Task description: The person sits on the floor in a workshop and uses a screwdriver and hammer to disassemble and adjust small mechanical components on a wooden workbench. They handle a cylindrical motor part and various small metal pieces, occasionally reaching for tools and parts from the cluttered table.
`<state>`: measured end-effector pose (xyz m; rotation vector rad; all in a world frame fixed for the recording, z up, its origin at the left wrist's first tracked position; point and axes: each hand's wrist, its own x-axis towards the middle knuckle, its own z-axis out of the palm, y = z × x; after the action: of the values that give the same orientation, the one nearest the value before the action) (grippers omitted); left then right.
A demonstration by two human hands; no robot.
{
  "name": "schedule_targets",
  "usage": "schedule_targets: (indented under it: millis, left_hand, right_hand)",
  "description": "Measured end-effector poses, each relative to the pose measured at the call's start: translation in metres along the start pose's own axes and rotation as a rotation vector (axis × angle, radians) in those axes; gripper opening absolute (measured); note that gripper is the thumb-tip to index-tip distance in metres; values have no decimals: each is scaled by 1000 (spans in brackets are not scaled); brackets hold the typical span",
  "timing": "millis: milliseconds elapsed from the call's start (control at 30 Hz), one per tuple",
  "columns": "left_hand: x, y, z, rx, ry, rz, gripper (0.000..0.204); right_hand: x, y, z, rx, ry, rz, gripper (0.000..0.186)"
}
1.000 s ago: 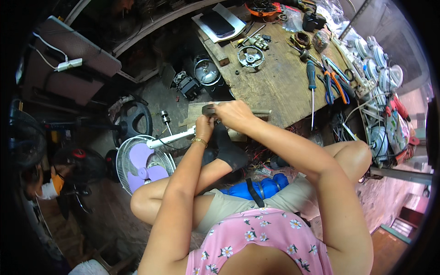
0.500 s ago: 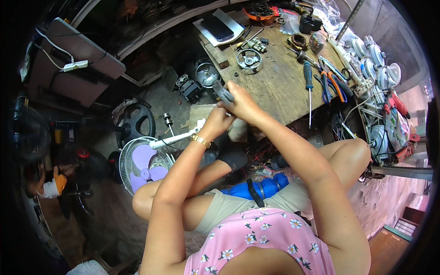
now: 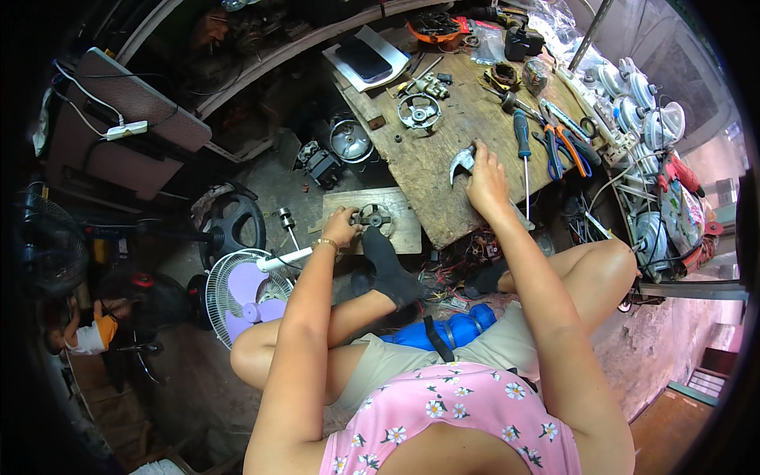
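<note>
A dark metal part (image 3: 374, 219), round and spoked with openings between its arms, lies just above centre on a flat wooden board (image 3: 404, 229). The left grip (image 3: 340, 227) is nearly closed on its 9 o'clock rim, and the toe of a matte black sock (image 3: 388, 273) comes up to it from 6 o'clock. Between 1 and 2 o'clock the right grip (image 3: 488, 182) is half curled over a hammer (image 3: 461, 161) with a smooth, curved steel claw (the hand hides most of the shaft, so I cannot tell how tightly it is held).

The bench (image 3: 447, 198) beneath is scuffed, stained wood. Towards 2 o'clock it carries a blue-handled screwdriver (image 3: 521, 134) and orange-and-blue pliers (image 3: 575, 150); past 12 o'clock sits a silvery spoked ring (image 3: 418, 123). At 8 o'clock, over the grey floor (image 3: 273, 174), a fan (image 3: 252, 311) shows lilac blades behind white wire.

Near 12:30 an orange tray (image 3: 434, 37) holds a jumble of dark pieces, too small to name. A crinkled clear bag (image 3: 484, 49) lies beside it, its contents unclear.
</note>
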<state>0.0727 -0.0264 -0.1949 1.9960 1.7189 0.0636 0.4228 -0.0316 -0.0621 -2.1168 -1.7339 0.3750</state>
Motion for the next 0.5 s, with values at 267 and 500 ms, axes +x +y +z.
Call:
schedule_targets:
  millis: [267, 500]
  left_hand:
    - [-3, -3, -27, -328, -247, -50, 57]
    - [-25, 30, -137, -1038, 174, 184, 43]
  right_hand:
    - [-20, 1, -7, -91, 299, -215, 51]
    - [-63, -72, 10, 696, -35, -489, 51]
